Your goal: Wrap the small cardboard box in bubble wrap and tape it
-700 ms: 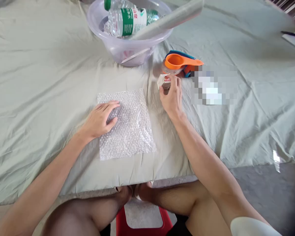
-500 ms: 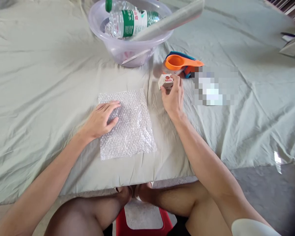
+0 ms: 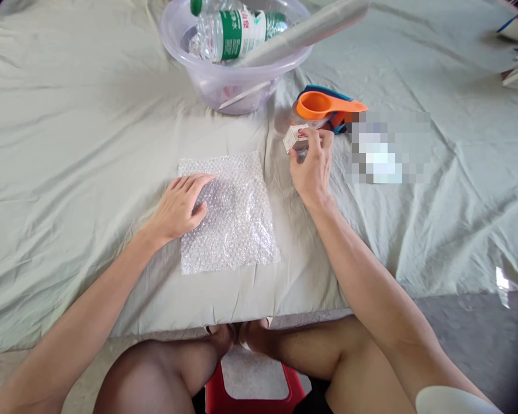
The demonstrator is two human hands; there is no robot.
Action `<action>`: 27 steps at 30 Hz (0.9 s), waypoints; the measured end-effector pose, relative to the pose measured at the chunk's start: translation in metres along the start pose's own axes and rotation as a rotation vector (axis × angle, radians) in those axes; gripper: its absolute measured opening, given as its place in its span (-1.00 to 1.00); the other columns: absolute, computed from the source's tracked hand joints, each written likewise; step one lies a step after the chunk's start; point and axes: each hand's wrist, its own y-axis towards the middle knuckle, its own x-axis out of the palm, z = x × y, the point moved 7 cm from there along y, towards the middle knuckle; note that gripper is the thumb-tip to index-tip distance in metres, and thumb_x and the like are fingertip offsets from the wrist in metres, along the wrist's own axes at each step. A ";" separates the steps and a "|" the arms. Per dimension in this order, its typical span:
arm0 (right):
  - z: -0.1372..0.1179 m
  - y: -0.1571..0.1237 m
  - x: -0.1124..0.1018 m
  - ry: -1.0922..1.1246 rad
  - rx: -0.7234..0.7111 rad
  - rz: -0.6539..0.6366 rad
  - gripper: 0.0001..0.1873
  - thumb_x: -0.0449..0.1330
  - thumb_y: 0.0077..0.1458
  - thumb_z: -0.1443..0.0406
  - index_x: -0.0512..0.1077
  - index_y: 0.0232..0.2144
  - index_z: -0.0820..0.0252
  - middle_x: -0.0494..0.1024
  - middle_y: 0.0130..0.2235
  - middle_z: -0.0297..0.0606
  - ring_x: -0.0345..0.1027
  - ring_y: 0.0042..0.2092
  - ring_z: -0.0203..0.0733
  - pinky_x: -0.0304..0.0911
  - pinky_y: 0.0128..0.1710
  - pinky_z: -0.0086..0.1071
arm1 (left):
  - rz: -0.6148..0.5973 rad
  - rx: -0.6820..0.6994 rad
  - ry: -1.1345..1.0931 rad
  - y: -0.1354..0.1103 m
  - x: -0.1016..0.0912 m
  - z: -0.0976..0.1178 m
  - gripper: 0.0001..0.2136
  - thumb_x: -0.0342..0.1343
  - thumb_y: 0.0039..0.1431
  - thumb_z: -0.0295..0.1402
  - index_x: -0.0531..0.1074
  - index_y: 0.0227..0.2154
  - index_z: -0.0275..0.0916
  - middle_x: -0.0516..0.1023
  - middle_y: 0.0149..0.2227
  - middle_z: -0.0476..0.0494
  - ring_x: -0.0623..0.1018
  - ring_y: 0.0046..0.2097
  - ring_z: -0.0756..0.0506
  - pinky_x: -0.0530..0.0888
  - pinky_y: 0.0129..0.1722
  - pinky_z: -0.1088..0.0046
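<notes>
Nearest you, close to the front edge of the table (image 3: 69,172), the bubble wrap (image 3: 237,224) lies flat and fully spread on the green cloth. Your left hand (image 3: 181,204) rests on its left part, palm down, fingers loosely spread, closed on nothing; it simply pins the sheet. So the sheet is laid out and held, with nothing on it yet.

Just beyond the wrap's far right corner, your right hand (image 3: 313,167) pinches the small box (image 3: 294,138) between thumb and fingertips. The box seems lifted clear of the cloth, though I can't tell for certain. It is apart from the wrap, so it has not been set on the sheet, and no folding or wrapping shows.

Right behind the box sits the tape dispenser (image 3: 323,106), untouched. Toward the far edge stands the basin (image 3: 198,80), holding a bottle (image 3: 233,34), with a roll (image 3: 311,29) resting across its rim.
</notes>
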 end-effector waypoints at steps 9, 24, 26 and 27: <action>-0.007 0.005 -0.010 0.039 -0.020 0.079 -0.21 -0.34 0.54 -0.25 -0.20 0.67 -0.34 0.15 0.69 -0.34 -0.13 0.67 0.31 -0.07 0.60 0.49 | 0.213 -0.079 -0.165 -0.005 -0.015 -0.013 -0.50 -0.19 0.59 -0.22 0.31 0.46 -0.10 0.48 0.51 -0.24 0.43 0.54 -0.31 0.35 0.56 -0.07; -0.093 -0.082 -0.027 0.029 -0.416 -0.495 -0.37 0.00 0.58 0.00 0.27 0.58 -0.13 0.26 0.66 -0.22 0.12 0.67 0.21 0.03 0.65 0.41 | 0.040 -0.062 -0.019 0.003 -0.005 -0.006 -0.55 -0.01 0.49 -0.36 0.45 0.36 -0.14 0.46 0.55 -0.25 0.40 0.60 -0.35 0.37 0.55 -0.17; -0.092 -0.101 -0.021 0.001 -0.444 -0.628 -0.30 0.04 0.58 -0.07 0.20 0.62 -0.15 0.11 0.72 -0.24 -0.03 0.73 0.19 -0.12 0.70 0.40 | 0.102 -0.061 0.037 -0.001 -0.012 -0.001 -0.55 -0.01 0.51 -0.35 0.45 0.37 -0.15 0.47 0.53 -0.29 0.38 0.61 -0.38 0.36 0.55 -0.19; -0.089 -0.105 -0.018 -0.009 -0.433 -0.660 -0.27 0.04 0.58 -0.10 0.17 0.64 -0.15 0.07 0.72 -0.22 -0.08 0.74 0.19 -0.17 0.71 0.40 | 0.112 -0.061 0.060 -0.005 -0.015 0.002 -0.56 -0.01 0.53 -0.35 0.46 0.37 -0.15 0.49 0.51 -0.31 0.40 0.60 -0.40 0.36 0.54 -0.22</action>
